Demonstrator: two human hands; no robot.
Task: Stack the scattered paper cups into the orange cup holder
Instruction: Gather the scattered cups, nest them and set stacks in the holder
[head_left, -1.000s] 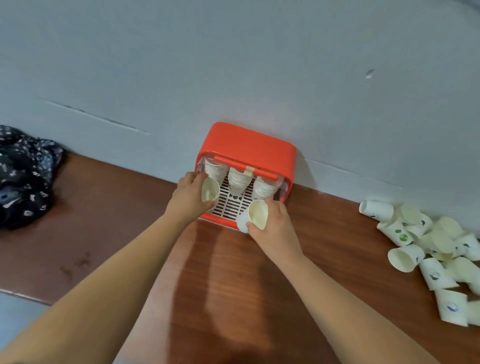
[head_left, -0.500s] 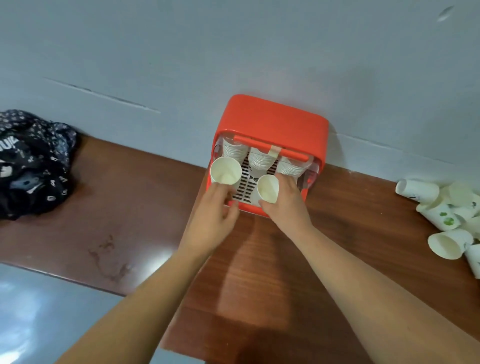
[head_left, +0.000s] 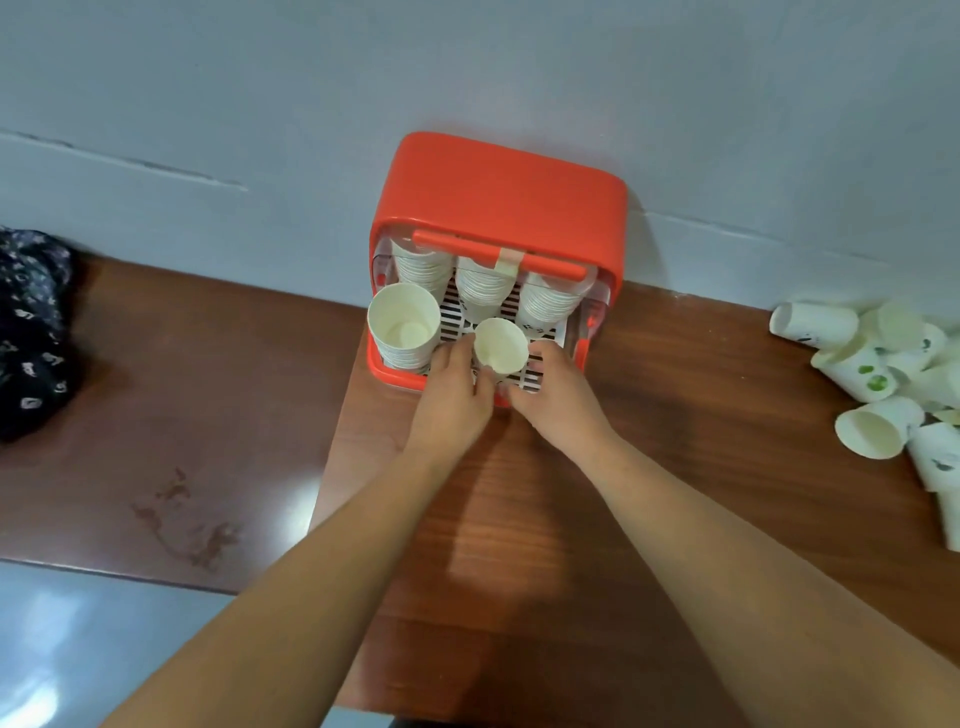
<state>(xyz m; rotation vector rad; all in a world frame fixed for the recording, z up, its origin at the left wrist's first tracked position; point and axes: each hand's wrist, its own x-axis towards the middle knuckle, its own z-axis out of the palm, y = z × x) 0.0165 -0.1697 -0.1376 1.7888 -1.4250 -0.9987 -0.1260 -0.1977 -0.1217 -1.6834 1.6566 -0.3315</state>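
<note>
The orange cup holder stands against the wall on the brown table, its front open over a white slatted grid. Three stacks of cups hang in its back row. A stack of white cups stands upright at the front left of the grid. Both hands meet at the front middle around a single white paper cup, mouth up. My left hand holds its left side and my right hand holds its right side. A heap of scattered paper cups lies on the table at the right.
A dark patterned cloth lies at the left end of the brown table. The pale wall rises right behind the holder. The table's front edge runs along the lower left, with shiny floor below it.
My left hand has let go of the cup it held; that cup now sits on the front-left stack. The left hand has moved right and joined the right hand on the middle cup.
</note>
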